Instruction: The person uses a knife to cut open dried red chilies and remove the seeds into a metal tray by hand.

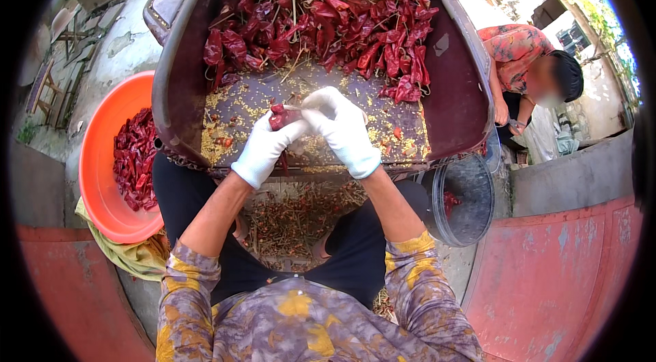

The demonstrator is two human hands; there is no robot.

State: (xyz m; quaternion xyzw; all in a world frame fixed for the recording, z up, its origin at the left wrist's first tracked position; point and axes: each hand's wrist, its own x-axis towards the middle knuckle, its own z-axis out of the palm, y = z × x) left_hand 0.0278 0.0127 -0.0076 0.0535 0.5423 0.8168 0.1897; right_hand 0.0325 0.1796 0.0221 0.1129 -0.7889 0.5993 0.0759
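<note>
White-gloved, my left hand (261, 149) grips a dried red chili pepper (283, 117) over the open end of a cart bed (453, 80). The fingers of my right hand (344, 131) pinch together at the pepper's thin stem end, almost touching the left fingertips. Below both hands, yellow seeds (246, 93) and red scraps are scattered on the bed's floor. A large heap of dried red chilies (318, 28) fills the far part of the bed, its top blurred. Part of the held pepper is hidden by my left glove.
To the left, an orange plastic basin (95, 162) holds dried chili pieces (134, 157). A black bucket (471, 208) with some red pieces stands at the right. Stems and scraps (302, 223) litter the ground between my legs. Another person (517, 54) bends forward beyond the cart's right side.
</note>
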